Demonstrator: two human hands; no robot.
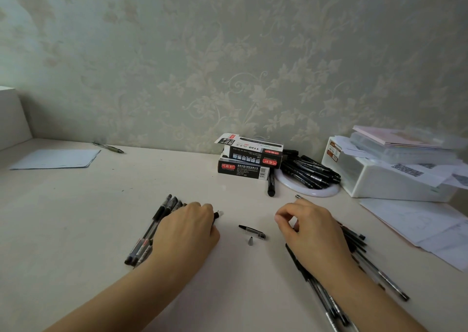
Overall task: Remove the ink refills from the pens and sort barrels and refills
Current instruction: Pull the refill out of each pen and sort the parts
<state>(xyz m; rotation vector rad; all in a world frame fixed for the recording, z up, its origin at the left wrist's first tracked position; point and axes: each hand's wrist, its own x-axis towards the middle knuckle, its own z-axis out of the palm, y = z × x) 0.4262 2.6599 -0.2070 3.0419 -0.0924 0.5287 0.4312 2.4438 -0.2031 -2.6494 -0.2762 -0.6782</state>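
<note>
My left hand (187, 230) lies knuckles up on a pile of capped pens (149, 233) at the left. Its fingers are curled around one pen, whose black end (216, 215) sticks out past the fingertips. My right hand (312, 230) hovers with curled fingers over a second pile of thin dark pens or refills (359, 240) at the right. A thin rod end (298, 197) shows just beyond its knuckles. I cannot tell whether the hand holds it. Between the hands lie a loose black pen cap (253, 231) and a small metal tip cone (250, 241).
Two stacked black pen boxes (249, 163) stand at the back centre, with a single black marker (271, 186) in front. A white round plate (326, 191) holds several black pens. A white box with papers (390, 177) sits at the right, loose sheets (425, 222) beside it, and a paper (55, 158) far left.
</note>
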